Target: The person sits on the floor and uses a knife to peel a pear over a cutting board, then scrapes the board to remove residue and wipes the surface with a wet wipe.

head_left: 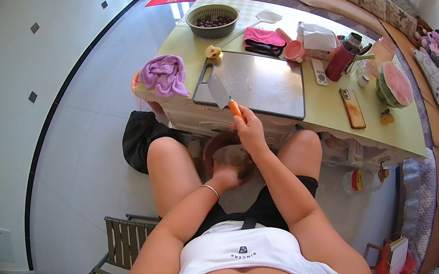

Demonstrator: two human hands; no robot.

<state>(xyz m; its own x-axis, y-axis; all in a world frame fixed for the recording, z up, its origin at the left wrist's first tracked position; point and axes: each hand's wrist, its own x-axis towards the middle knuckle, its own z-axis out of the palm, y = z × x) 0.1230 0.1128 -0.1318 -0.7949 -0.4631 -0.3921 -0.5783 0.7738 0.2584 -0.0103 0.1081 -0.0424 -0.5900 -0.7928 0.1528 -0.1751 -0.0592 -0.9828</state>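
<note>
My right hand is closed around the orange handle of a kitchen knife. Its broad blade points away from me, over the near left edge of a grey cutting board. Small pale scraps lie on the board. Between my knees, my left hand reaches down into a reddish-brown basin below the table. The fingers of that hand are hidden, and I cannot make out what they touch. A pale yellow, partly hollowed piece of food sits by the board's far left corner.
On the table are a purple towel, a colander of dark round fruit, a pink cloth, a thermos, a phone and a wrapped watermelon half. A folding stool stands at my left, a plastic bottle at my right.
</note>
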